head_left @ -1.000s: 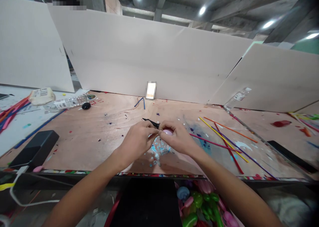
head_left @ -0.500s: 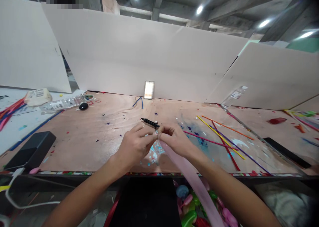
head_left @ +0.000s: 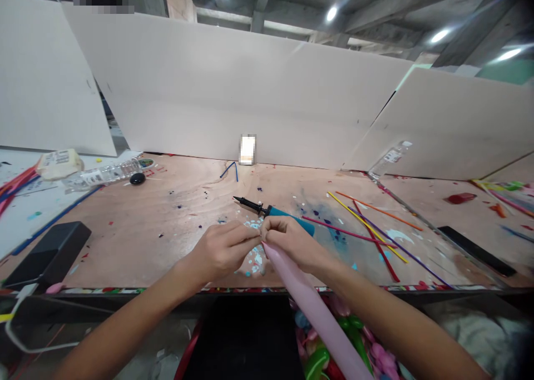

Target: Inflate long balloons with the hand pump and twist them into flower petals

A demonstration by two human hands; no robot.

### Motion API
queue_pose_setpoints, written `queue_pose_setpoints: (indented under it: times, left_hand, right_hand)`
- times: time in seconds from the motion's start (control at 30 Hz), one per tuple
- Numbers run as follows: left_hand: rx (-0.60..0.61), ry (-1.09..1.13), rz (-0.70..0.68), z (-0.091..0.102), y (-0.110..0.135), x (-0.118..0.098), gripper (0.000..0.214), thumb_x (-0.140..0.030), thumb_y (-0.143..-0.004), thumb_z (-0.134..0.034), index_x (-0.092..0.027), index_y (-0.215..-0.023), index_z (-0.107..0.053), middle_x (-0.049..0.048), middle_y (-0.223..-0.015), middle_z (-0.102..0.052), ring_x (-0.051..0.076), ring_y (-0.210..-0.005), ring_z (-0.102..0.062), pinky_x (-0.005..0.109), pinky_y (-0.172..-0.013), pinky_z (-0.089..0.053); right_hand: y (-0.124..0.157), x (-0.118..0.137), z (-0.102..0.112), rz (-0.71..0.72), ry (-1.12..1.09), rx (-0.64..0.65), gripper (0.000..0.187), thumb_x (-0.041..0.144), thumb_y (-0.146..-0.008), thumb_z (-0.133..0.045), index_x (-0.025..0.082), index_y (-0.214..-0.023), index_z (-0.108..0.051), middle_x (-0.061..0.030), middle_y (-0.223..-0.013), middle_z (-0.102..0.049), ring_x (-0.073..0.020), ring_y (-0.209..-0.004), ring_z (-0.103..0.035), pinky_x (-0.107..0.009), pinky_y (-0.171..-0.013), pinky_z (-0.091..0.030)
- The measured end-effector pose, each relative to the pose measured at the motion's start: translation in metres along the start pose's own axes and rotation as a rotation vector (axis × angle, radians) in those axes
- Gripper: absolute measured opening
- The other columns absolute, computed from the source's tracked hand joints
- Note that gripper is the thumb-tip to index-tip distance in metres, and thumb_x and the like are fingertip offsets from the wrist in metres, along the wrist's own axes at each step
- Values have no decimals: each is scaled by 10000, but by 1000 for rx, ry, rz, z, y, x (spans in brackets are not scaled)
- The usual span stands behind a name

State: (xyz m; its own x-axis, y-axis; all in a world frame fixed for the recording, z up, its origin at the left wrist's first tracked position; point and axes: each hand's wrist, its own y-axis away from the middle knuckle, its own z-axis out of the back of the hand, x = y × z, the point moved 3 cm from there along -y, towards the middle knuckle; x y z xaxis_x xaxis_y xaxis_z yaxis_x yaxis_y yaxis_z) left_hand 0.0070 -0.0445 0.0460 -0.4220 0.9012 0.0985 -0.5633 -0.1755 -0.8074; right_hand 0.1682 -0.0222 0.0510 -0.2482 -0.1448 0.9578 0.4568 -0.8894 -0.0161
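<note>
Bare forearms (head_left: 146,307) taper to narrow wrists (head_left: 187,271) and bare hands (head_left: 221,249).

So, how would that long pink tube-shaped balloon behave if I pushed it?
The long pink tube-shaped balloon is probably very light, since it looks inflated. Slender and held at its narrow end, it would likely swing aside. Its thin-looking skin might burst against anything sharp.
</note>
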Motion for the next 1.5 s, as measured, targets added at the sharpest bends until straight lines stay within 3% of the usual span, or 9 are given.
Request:
queue_pose_setpoints:
  times: [0.13, 0.3, 0.53, 0.67, 0.83, 1.07, 1.23, 1.33, 1.5]
  left_hand:
    - [80, 57, 86, 2, -3, 7, 210, -52, -828, -516, -176, -943, -640, 32, -839, -673, 105, -710, -582, 210, -601, -446]
    - [171, -43, 11, 5, -5, 7, 200, -91, -872, -467, -163, -954, -635, 35, -826, -655, 103, -688, -585, 216, -582, -437]
    - [280, -153, -76, 9, -16, 3, 189, -121, -901, -444, -152, -889, -629, 35, -806, -634, 122, -684, -553, 241, -539, -392]
    - [285, -143, -89, 11, -18, 0, 196, -109, -895, -450, -152, -824, -627, 29, -762, -625, 124, -657, -525, 253, -521, -358]
    - [268, -58, -124, 16, -15, -3, 168, -111, -889, -457, -154, -853, -615, 57, -884, -653, 136, -738, -549, 267, -565, -408]
    - [38, 1, -219, 23, -4, -11, 50, -96, -814, -612, -134, -812, -580, 51, -925, -692, 152, -802, -614, 272, -606, -464]
    - [39, 32, -253, 27, -9, -15, 80, -91, -834, -572, -116, -904, -601, 75, -904, -701, 154, -764, -625, 263, -589, -475]
    - [88, 101, -161, 18, -9, -12, 94, -108, -851, -537, -127, -923, -595, 77, -882, -690, 158, -776, -609, 269, -639, -488]
    - [242, 277, 170, -8, 1, -2, 110, -114, -863, -495, -161, -897, -589, 54, -879, -648, 148, -811, -565, 275, -733, -470]
  right_hand:
    - [3, 10, 2, 114, 169, -26, 74, 164, -765, -543, 169, -747, -615, 11, -725, -605, -120, -699, -550, -228, -650, -421]
    - [8, 17, 2, 149, 368, -47, 155, 190, -811, -532, 188, -803, -686, -18, -802, -688, -154, -761, -611, -266, -707, -441]
    - [9, 30, 3, 155, 663, -122, 118, 141, -752, -529, 169, -708, -635, -2, -653, -616, -131, -622, -535, -247, -576, -357]
    - [11, 37, 1, 161, 725, -69, 118, 155, -778, -510, 169, -686, -584, 16, -616, -560, -106, -571, -464, -241, -541, -302]
    - [14, 37, -1, 157, 646, 66, 113, 116, -765, -488, 183, -674, -499, 38, -630, -509, -98, -597, -433, -230, -555, -308]
    - [15, 25, -6, 84, 419, 167, 102, 104, -758, -456, 182, -698, -480, 39, -665, -471, -103, -644, -433, -223, -573, -322]
    - [13, 10, -8, -18, 202, 307, 65, 142, -766, -480, 171, -708, -480, 45, -658, -421, -92, -623, -394, -214, -558, -317]
    - [8, -2, -6, -53, 141, 331, 56, 164, -769, -493, 169, -714, -481, 43, -678, -425, -92, -631, -386, -214, -570, -327]
    - [-3, -15, -3, -34, 203, 323, 106, 222, -781, -520, 164, -694, -506, 34, -679, -449, -106, -650, -404, -230, -615, -354]
